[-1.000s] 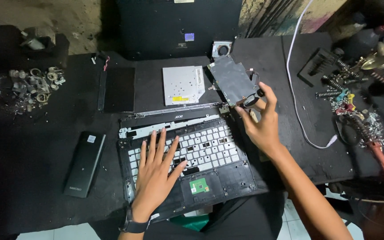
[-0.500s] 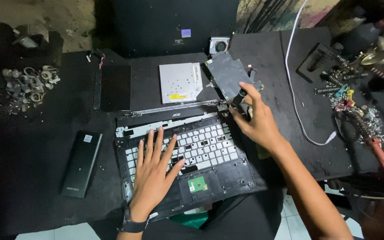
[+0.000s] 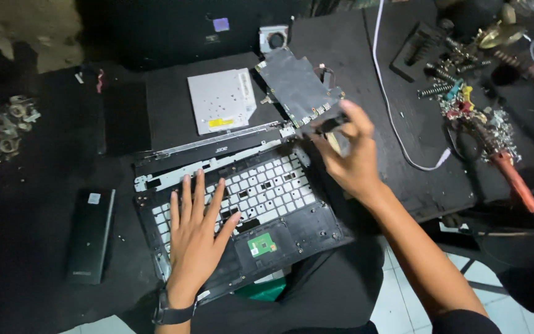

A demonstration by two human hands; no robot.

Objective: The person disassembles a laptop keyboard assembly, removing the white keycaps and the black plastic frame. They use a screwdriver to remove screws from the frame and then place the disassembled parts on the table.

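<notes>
Black board edge pinched in my right hand (image 3: 350, 154): thumb and fingertips are closed on the near corner of the dark circuit board (image 3: 295, 86), which tilts up and away from me, clear of the laptop shell. Half a second ago that corner sat lower, just at the shell's back right edge; now I have lifted it a little and my hand has come up with it. My left hand (image 3: 196, 238) lies flat and open, fingers spread wide on the pale keyboard underside (image 3: 267, 188), holding nothing, and it has not shifted since the earlier frame. The keyboard sits inside the opened laptop base (image 3: 316, 229), with a small green board (image 3: 261, 244) just right of my left thumb. Behind the base lies a silver optical drive (image 3: 224, 99), beside the raised board. A small fan (image 3: 273, 38) sits farther back. A black battery pack (image 3: 91, 235) lies well apart to my left, a white cable (image 3: 397, 124) runs along the right, and a red-handled soldering iron (image 3: 514, 179) lies beyond it
</notes>
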